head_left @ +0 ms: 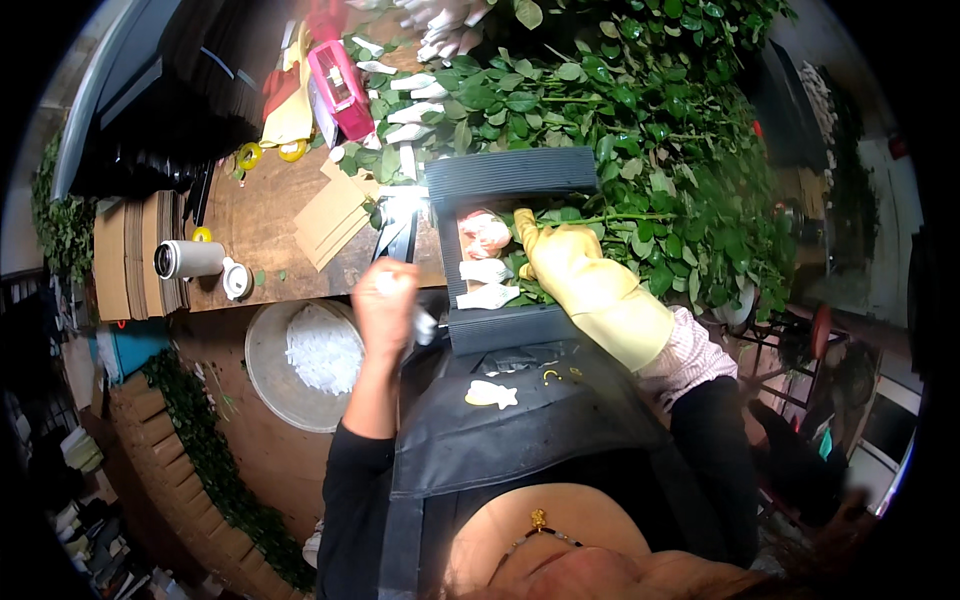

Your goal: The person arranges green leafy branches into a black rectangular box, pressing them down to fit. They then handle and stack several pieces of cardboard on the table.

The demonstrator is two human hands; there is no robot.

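My left hand (385,300), bare, is raised in a fist in front of the table edge. Anything inside its curled fingers is hidden. My right hand (580,270) wears a yellow glove and lies over leafy stems, index finger and thumb apart. Its index fingertip is beside a pale pink rose (484,235), whose bloom lies in a dark ribbed frame (510,177). Closer to me in that frame are white-sleeved buds (488,296). Whether the glove grips a stem cannot be made out.
A wooden table (265,210) bears cardboard pieces (330,222), a pink tape dispenser (340,90) and a white cylinder (190,260). Leafy rose stems (630,130) cover its right side. Below the table edge stands a bucket (265,395) with white pieces inside.
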